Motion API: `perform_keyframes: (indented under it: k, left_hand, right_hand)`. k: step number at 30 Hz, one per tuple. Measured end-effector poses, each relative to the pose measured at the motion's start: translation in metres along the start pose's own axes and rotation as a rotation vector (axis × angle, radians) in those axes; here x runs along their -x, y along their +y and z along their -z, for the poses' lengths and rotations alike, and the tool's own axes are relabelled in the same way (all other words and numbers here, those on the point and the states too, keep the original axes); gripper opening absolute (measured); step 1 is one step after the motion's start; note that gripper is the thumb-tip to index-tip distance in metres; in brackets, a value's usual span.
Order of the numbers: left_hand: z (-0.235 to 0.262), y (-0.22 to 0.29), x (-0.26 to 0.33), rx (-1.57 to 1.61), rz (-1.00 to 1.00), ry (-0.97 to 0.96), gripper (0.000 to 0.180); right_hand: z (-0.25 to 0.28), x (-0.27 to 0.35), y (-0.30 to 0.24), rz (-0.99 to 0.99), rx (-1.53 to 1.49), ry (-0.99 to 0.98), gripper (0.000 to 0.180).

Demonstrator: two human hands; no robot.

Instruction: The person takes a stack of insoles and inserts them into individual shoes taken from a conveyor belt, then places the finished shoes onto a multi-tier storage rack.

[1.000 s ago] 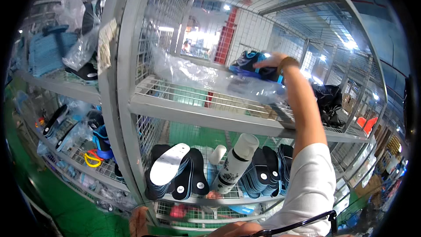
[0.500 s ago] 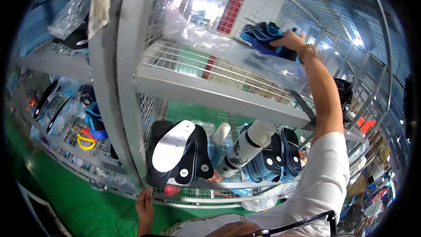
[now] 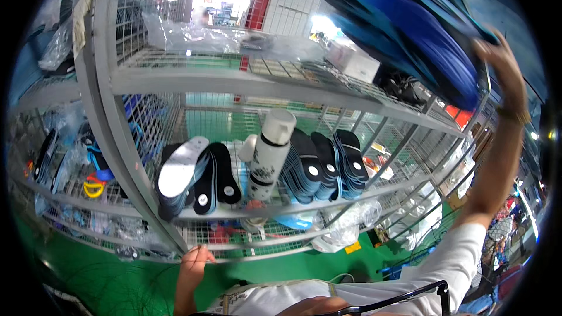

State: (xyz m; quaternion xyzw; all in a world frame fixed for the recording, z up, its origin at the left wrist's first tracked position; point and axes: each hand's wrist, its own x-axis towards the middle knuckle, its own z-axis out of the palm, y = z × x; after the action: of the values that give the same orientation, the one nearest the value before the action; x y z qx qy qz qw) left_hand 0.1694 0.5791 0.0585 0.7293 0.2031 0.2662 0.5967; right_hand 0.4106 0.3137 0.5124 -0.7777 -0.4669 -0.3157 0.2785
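Observation:
My right hand (image 3: 497, 55), raised at the upper right, grips a blue-and-black shoe (image 3: 404, 23). The shoe is close, large and smeared by motion, and it covers part of the upper shelf. Low in the middle, my left hand (image 3: 196, 260) is closed beside the foot of the grey rack post and the lower rail; what its fingers hold, if anything, is hidden. On the middle shelf, stacks of black insoles (image 3: 304, 167) lean in rows, and a white insole (image 3: 181, 167) rests on the leftmost stack. Between the stacks stands a white thermos (image 3: 271, 155) with dark markings.
The grey metal rack (image 3: 252, 83) has wire-mesh sides and shelves. Clear plastic wrap (image 3: 205, 38) and a white box (image 3: 354, 61) lie on its upper shelf. Plastic bags (image 3: 345, 225) sit below. Another rack section at left holds a yellow ring-shaped thing (image 3: 93, 189).
My right hand has lifted the shoe off the upper shelf, bringing it nearer and to the right. The view has shifted right. My left hand stays near the lower rail.

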Motion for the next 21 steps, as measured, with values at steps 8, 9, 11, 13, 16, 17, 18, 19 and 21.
perform_keyframes:
  k: [8, 9, 11, 13, 16, 17, 18, 19, 21]
  left_hand:
    - [-0.074, -0.039, 0.039, 0.312, 0.492, -0.719, 0.028]
    - [-0.084, -0.040, 0.045, 0.244, 0.517, -0.777, 0.028]
    - [-0.100, -0.083, 0.056, 0.207, 0.487, -0.892, 0.029]
    - [-0.136, -0.116, 0.060, 0.019, 0.413, -0.888, 0.024]
    - [-0.159, -0.182, 0.073, -0.137, 0.486, -0.915, 0.026]
    - [-0.168, -0.202, 0.069, -0.197, 0.573, -0.944, 0.028]
    - [-0.178, -0.227, 0.071, -0.191, 0.582, -0.926, 0.030]
    - [-0.190, -0.255, 0.064, -0.193, 0.568, -0.895, 0.032]
    - [-0.214, -0.326, 0.057, -0.241, 0.575, -0.805, 0.033]
  right_hand:
    - [0.077, 0.260, 0.002, -0.172, 0.195, -0.518, 0.049]
    - [0.062, 0.290, 0.039, -0.227, 0.109, -0.616, 0.051]
    - [-0.007, 0.339, 0.085, -0.673, 0.127, -1.044, 0.058]
    - [-0.072, 0.421, 0.115, -0.641, 0.127, -1.160, 0.060]
    - [-0.201, 0.524, 0.138, -0.412, 0.135, -1.172, 0.046]
    - [-0.239, 0.551, 0.143, -0.399, 0.107, -1.165, 0.041]
    - [-0.276, 0.578, 0.149, -0.371, 0.105, -1.083, 0.037]
    - [-0.312, 0.602, 0.154, -0.379, 0.115, -1.053, 0.036]
    - [-0.395, 0.643, 0.169, -0.380, 0.083, -1.009, 0.034]
